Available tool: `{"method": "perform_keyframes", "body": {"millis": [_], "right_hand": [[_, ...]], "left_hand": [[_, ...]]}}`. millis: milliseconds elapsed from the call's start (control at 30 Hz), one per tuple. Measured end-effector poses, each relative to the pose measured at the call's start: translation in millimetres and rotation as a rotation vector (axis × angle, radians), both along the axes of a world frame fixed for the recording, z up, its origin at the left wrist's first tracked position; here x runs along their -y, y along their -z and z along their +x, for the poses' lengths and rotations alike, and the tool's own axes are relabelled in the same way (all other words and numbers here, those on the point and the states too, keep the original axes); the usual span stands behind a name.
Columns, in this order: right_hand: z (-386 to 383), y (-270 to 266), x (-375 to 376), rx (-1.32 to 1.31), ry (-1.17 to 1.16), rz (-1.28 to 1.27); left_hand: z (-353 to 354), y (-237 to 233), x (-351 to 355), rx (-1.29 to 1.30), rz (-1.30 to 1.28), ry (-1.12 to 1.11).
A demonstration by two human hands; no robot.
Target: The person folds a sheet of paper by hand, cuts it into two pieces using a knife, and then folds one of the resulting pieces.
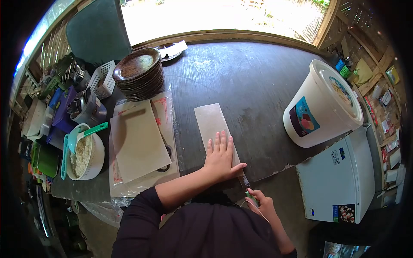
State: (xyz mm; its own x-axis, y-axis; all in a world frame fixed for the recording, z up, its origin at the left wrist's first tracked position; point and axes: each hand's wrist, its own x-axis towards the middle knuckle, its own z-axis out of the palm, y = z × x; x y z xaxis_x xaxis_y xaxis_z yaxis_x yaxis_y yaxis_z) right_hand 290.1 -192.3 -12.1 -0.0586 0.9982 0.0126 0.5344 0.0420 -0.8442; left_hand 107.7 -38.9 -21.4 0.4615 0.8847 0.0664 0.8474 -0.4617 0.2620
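**Pinning a paper strip under the knife**

A white bowl (84, 157) at the left holds cooked rice, with a green scoop (86, 133) resting in it. Beside it lies a stack of pale sheets (137, 142). At centre, the paper strip (211, 120) lies flat on the dark table (258, 77). Its near end is under the left hand (221, 157), palm pressed down and fingers spread. The right hand (260, 203) is closed around a green-handled knife (246, 184) at the strip's near edge. Firm, even pressure with the thumb clear of the blade would likely serve best. The lidded white bucket (322, 103) hides its contents.
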Motion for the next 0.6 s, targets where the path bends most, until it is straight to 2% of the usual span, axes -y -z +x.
{"method": "perform_keyframes", "body": {"millis": [333,600], "right_hand": [[18,-5,21,-0.008,0.015,-0.096],[20,-7,19,-0.003,-0.021,-0.052]], "left_hand": [[0,-1,1,-0.01,-0.018,-0.002],[1,1,0,-0.007,-0.007,-0.003]]}}
